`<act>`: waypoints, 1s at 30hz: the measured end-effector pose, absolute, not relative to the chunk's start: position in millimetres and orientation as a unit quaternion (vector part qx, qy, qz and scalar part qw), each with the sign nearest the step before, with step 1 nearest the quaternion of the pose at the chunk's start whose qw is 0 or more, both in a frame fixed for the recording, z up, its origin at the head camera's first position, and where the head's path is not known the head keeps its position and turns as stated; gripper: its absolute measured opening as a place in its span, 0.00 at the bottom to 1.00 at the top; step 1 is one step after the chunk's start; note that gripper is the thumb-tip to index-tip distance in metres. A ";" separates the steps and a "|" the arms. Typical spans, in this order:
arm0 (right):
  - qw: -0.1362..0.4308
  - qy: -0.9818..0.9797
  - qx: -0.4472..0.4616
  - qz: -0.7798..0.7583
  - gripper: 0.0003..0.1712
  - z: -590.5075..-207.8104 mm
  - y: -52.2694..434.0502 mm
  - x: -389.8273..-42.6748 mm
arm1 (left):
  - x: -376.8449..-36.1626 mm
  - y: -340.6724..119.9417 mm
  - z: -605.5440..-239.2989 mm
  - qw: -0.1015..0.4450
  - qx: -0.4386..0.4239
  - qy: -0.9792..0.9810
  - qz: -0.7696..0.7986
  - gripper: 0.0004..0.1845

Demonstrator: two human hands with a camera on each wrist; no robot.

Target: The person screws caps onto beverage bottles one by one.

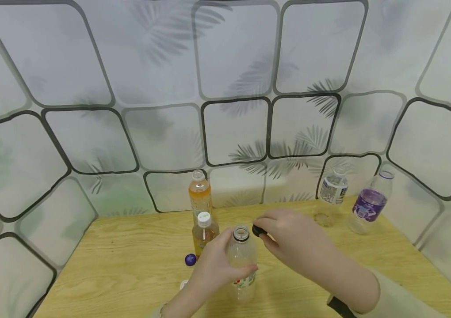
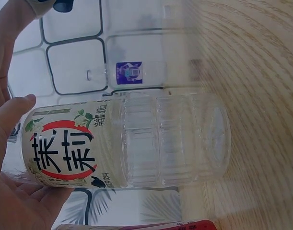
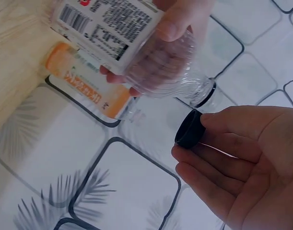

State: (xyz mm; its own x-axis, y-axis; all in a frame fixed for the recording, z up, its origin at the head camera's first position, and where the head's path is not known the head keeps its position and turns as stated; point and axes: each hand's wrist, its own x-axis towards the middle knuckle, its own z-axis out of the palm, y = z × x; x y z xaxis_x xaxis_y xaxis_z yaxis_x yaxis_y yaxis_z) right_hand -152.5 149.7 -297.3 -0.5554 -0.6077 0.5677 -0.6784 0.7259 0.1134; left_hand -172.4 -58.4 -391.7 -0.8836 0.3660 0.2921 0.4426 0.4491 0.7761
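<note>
In the head view my left hand grips a clear plastic bottle around its upper body. The bottle stands upright with its mouth uncovered and a black ring round the neck. Its pale label, with green leaves and large dark characters, shows in the left wrist view; the clear lower part looks empty. Just right of the bottle mouth, my right hand pinches a black bottle cap between thumb and fingertips. The right wrist view shows the cap apart from the neck, its hollow side visible.
Behind my left hand stand a white-capped bottle of amber drink and an orange-labelled bottle. A purple cap and a white cap lie left on the wooden table. Far right are a clear bottle and a purple-labelled bottle.
</note>
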 end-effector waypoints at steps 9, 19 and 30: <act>0.313 -0.874 0.366 0.066 0.15 -287.8 144.2 -148.6 | -173.3 -57.7 -394.4 0.052 -0.234 -0.855 -0.459 0.41; 0.324 -0.864 0.380 0.068 0.16 -278.6 138.1 -147.4 | -172.2 -57.6 -395.7 0.049 -0.237 -0.851 -0.466 0.41; 0.313 -0.855 0.406 0.076 0.15 -280.8 130.0 -148.4 | -172.6 -58.0 -396.6 0.052 -0.244 -0.848 -0.468 0.40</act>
State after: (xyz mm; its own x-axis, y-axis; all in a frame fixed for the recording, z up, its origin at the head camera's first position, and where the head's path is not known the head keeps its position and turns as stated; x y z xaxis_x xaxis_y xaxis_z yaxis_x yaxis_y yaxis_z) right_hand -148.4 130.0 -280.8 -0.4739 -0.6469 0.5974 -0.7425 0.6583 0.1239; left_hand -172.6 -58.0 -396.6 -0.8757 0.3645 0.3168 0.4623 0.4427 0.7683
